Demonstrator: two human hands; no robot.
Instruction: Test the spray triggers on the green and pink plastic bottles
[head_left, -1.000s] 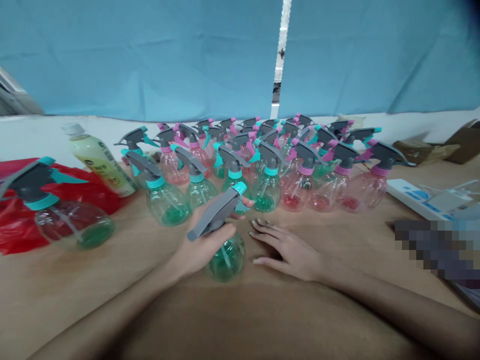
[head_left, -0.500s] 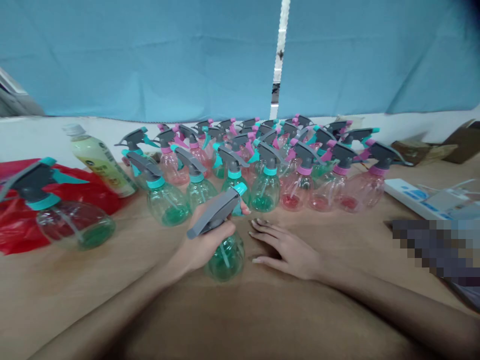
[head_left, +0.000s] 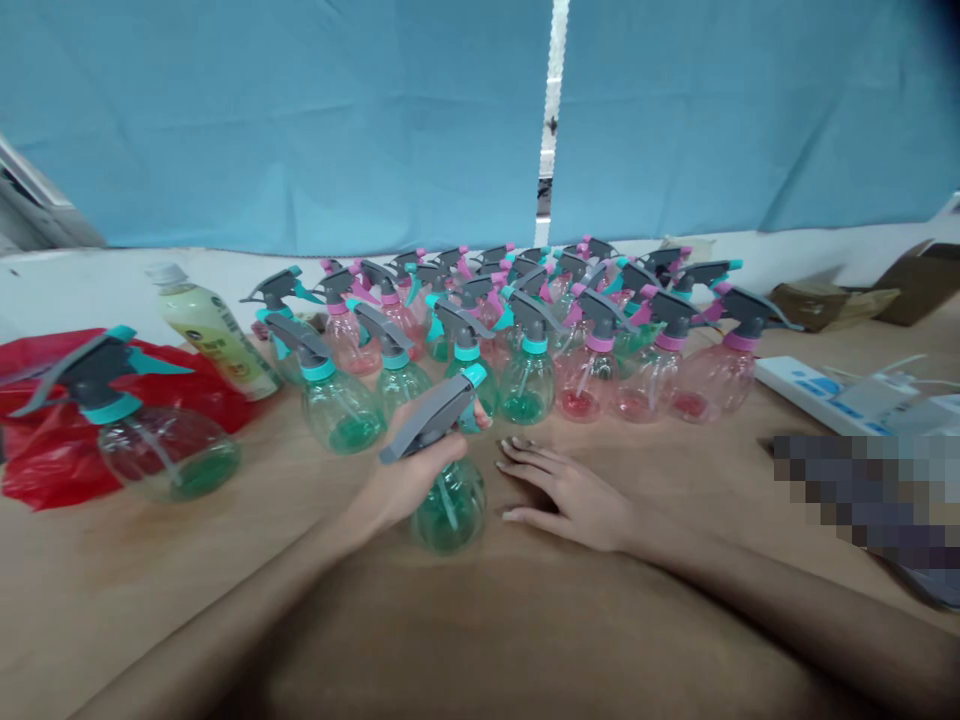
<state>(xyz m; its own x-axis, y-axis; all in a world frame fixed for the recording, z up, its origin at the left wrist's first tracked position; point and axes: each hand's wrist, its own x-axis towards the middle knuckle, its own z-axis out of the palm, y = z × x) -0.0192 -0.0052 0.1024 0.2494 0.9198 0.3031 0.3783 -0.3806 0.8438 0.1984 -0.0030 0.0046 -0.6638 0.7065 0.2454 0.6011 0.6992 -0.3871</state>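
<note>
My left hand is wrapped round the neck of a green spray bottle with a grey and turquoise trigger head. The bottle stands upright in front of me, its nozzle pointing away to the right. My right hand lies palm down on the wooden table, fingers spread, just right of that bottle and holding nothing. Beyond both hands, several more spray bottles stand in rows, green ones with turquoise collars and pink ones with pink collars. The back rows partly hide one another.
A lone green spray bottle stands at the left before a red plastic bag. Behind it leans a yellow-labelled drink bottle. A white power strip, a blurred-out dark item and a brown box are on the right.
The view has shifted slightly, so the scene sits a little differently. My left hand keeps its hold on the spray bottle, and my right hand stays flat on the table.
</note>
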